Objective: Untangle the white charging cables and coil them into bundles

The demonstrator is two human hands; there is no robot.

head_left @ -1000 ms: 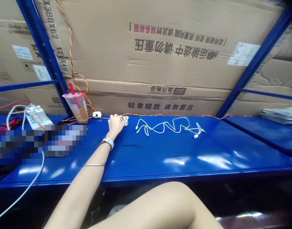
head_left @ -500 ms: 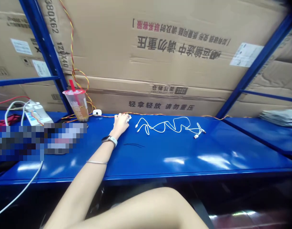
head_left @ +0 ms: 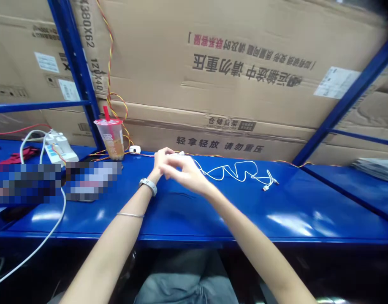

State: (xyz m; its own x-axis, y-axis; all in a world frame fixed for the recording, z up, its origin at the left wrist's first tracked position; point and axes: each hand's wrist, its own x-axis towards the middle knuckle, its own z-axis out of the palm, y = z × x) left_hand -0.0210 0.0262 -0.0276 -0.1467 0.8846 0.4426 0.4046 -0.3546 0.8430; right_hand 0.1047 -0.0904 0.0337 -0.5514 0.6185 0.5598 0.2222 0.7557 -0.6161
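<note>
My left hand [head_left: 160, 161] rests on the blue shelf board [head_left: 231, 207] with its fingers closed on a small white bundle [head_left: 178, 153], of which only a bit shows. My right hand [head_left: 185, 172] is right beside it, over the left end of a loose white cable [head_left: 231, 171]. Motion smears the right hand's fingers, and I cannot see whether they grip the cable. The cable snakes to the right and ends in plugs [head_left: 269, 183]. A watch [head_left: 148, 185] and a thin bangle are on my left arm.
A plastic drink cup with a red straw [head_left: 112, 139] stands at the back left, beside a white power strip [head_left: 59, 147] with cords. A red-yellow twisted wire [head_left: 109, 63] hangs by the blue upright. Cardboard boxes [head_left: 231, 84] wall off the back. Flat grey packets [head_left: 377, 166] lie at far right.
My right hand has come up from below and joined the left hand at the cable's left end. The left hand stayed on the white bundle. The view shifted slightly.
</note>
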